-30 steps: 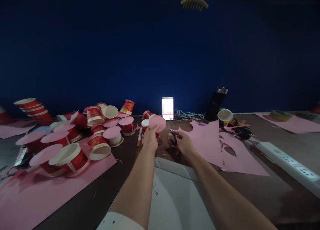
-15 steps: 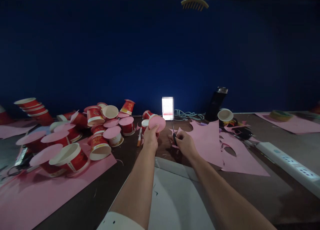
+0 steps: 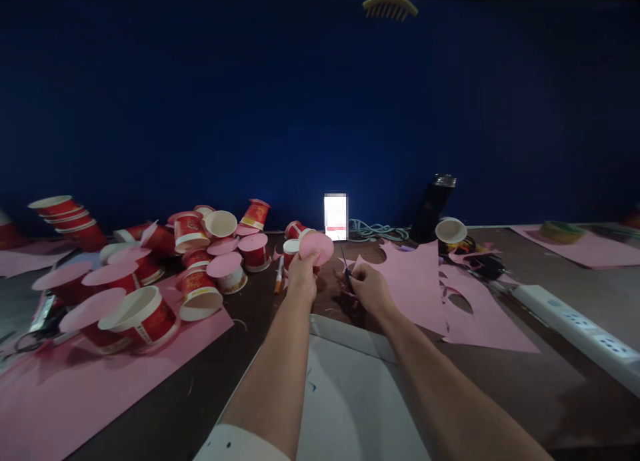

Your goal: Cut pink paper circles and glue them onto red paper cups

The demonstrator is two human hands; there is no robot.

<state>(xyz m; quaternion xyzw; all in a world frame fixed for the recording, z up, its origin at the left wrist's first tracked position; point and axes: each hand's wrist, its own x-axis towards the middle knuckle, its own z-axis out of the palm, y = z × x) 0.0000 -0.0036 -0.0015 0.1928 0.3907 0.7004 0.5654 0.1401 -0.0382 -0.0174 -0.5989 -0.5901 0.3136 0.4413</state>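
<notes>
My left hand (image 3: 303,279) is closed on a pink paper disc (image 3: 317,248), thumb on its face; a red cup partly shows behind the hand. My right hand (image 3: 369,289) grips the dark handles of scissors (image 3: 349,274), whose thin blades point up and slightly left, apart from the disc. Just left of the disc stands a white-rimmed cup (image 3: 291,249), with an orange and white marker (image 3: 279,276) beside it. Right of my right hand lies a cut pink sheet (image 3: 415,281) with ragged edges.
Many red paper cups (image 3: 200,291), several topped with pink discs, crowd the left over a pink sheet (image 3: 150,374). A lit phone (image 3: 336,217), a cord (image 3: 377,231) and a black bottle (image 3: 431,211) stand at the back. A white power strip (image 3: 575,327) lies right.
The pink disc in my left hand has shifted slightly right and tilted. The scissor blades have swung a little left. Other things have stayed in place.
</notes>
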